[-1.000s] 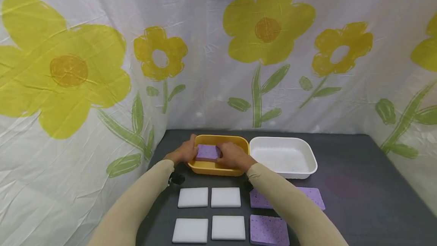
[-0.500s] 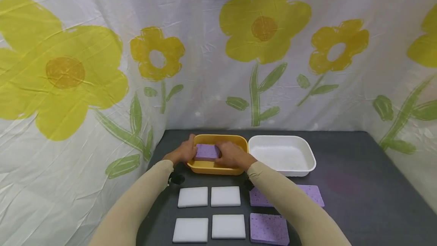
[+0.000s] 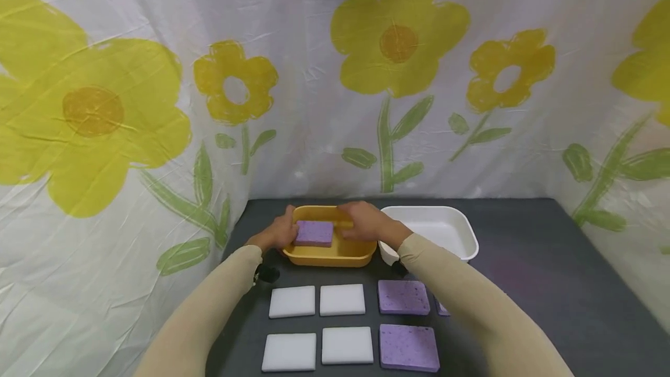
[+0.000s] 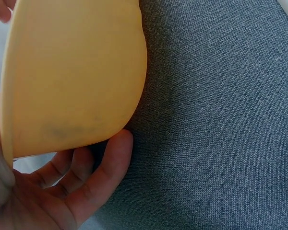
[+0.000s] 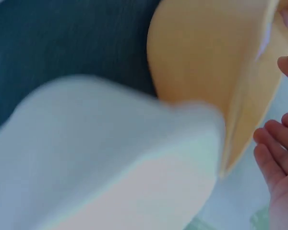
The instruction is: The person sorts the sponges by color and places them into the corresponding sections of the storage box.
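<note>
Holding the left end of the yellow tub [image 3: 328,261], the person's left grip [image 3: 277,233] is clasped on its wall, with several fingers [image 4: 101,179] curled around the outside. Inside the tub, toward its left end, a purple sponge [image 3: 314,233] lies flat; whether the left thumb touches it cannot be told. The right grip [image 3: 370,223] is loose and holds nothing, poised over the right part of the tub near its far rim, clear of the sponge, with thumb and fingers spread apart. Whether it touches the rim is unclear. Just beside the tub, on its right, sits a white tub [image 3: 445,233], partly covered by the right forearm. On the near side of the yellow tub, four white pads [image 3: 292,301] lie on the dark counter [image 3: 523,260] in two rows of two. Off the tub's near right corner are more purple sponges [image 3: 403,297]: two in full view, one behind the other, and a third mostly hidden by the beige right sleeve [image 3: 471,290]. Behind the tub hangs a pale flowered cloth [image 3: 309,132].
</note>
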Demonstrator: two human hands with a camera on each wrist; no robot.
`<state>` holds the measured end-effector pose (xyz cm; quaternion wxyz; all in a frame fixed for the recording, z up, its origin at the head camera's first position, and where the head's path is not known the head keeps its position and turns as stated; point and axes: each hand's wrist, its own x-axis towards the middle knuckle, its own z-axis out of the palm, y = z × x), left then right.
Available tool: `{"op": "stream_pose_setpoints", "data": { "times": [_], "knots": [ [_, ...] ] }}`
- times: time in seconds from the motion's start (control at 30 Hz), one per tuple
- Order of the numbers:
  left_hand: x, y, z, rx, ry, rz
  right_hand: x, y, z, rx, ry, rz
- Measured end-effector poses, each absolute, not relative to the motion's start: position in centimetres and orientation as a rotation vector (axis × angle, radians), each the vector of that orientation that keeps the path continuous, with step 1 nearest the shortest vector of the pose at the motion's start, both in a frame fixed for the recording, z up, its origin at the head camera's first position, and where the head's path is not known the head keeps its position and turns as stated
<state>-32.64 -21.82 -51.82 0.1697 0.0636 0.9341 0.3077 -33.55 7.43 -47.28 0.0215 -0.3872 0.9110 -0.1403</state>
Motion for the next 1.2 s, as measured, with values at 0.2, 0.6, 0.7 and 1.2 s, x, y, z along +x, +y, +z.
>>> {"op": "stream_pose_setpoints", "data": {
  "times": [0.2,0.6,0.7,1.2],
  "knots": [
    [-32.6,-21.7,-51.8,0.159,2.628,0.916,-33.7,10.4,-45.2,-1.177,2.851,-0.358],
    [-32.5,-21.6,-52.2,0.114,2.617,0.930,-33.3,16.8,-42.9,-1.148,2.892,-0.294],
    [-32.5,-21.5,-52.4,0.107,2.608,0.933,-32.6,18.4,-42.8,-1.151,2.886,-0.315],
    [-32.8,-22.2,-52.1,0.174,2.591,0.957,-29.7,24.8,-42.9,-1.121,2.946,-0.316]
  ]
}}
